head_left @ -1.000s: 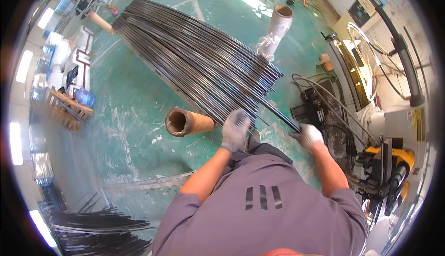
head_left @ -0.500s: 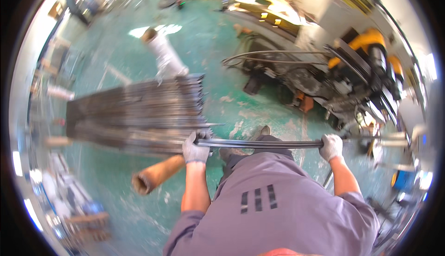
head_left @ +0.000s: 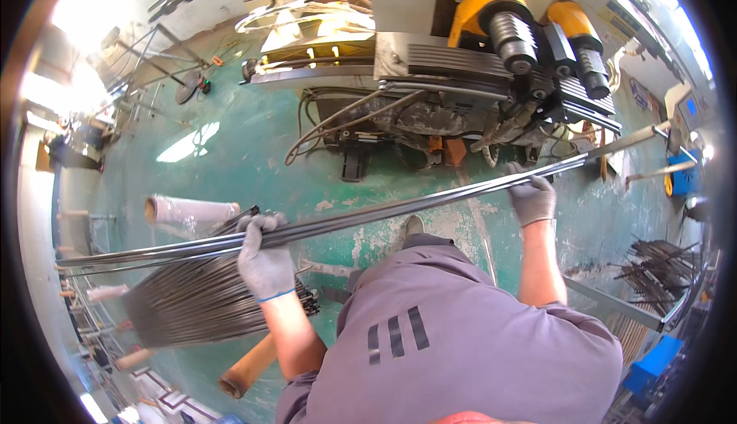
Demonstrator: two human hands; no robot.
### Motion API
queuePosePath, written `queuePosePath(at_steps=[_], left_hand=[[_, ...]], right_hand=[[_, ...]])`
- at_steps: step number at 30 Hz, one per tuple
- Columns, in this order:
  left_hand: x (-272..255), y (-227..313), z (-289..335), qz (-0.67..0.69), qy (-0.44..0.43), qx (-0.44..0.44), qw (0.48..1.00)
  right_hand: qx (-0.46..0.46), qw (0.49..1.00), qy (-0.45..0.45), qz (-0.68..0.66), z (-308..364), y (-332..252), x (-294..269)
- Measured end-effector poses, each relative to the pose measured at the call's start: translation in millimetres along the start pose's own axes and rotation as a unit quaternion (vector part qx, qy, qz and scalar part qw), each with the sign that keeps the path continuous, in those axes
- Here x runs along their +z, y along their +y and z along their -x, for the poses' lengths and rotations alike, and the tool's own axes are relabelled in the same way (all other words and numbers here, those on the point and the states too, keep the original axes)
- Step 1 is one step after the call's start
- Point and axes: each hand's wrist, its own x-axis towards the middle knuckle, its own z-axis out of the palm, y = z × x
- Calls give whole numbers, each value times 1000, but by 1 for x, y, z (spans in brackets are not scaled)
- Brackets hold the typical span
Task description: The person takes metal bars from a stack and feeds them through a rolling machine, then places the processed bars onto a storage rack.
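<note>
A bundle of several long, thin metal rods (head_left: 399, 207) stretches across in front of my body, its right end higher in the picture than its left. My gloved left hand (head_left: 265, 259) is closed around the bundle left of centre. Farther right, my gloved right hand (head_left: 531, 197) grips the same rods near their right end. Below and left of my left hand lies a large stack of similar dark rods (head_left: 199, 301), partly hidden by that hand and the held bundle.
A machine with yellow-topped cylinders (head_left: 513, 40) stands ahead to the right. Wrapped roll (head_left: 196, 211) and cardboard tube (head_left: 249, 366) lie beside the stack. A metal bar (head_left: 629, 144) juts in at right, near the rods' end. More rods (head_left: 660, 270) are piled at far right.
My view has swung right, toward the machine. The rods have come up off the stack's end, and both hands still hold them, now at a slant with the right end higher in the picture.
</note>
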Motion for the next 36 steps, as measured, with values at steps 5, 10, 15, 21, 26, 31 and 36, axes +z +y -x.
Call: queuePosePath(at_steps=[5, 10, 15, 21, 26, 31, 36], left_hand=[[72, -67, -46, -22, -102, -109, 989], [93, -42, -121, -35, -160, -115, 980], [90, -56, -189, -25, -159, -127, 979], [88, -78, -254, -17, -194, -139, 971], [87, -75, -306, -5, -198, -170, 965], [82, -62, -351, -61, -103, -137, 983], [68, -74, -367, -97, -61, -111, 987]], right_hand=[[-71, 996, 54, 9, -7, 22, 59], [-208, 971, 73, 89, -19, -43, 69], [-267, 963, 48, 8, -21, -83, 101], [-285, 951, 111, 41, -29, -44, 160], [-354, 914, 190, 62, -74, -36, 186], [-345, 906, 232, 86, -98, -36, 198], [-327, 886, 251, 214, -122, -1, 212]])
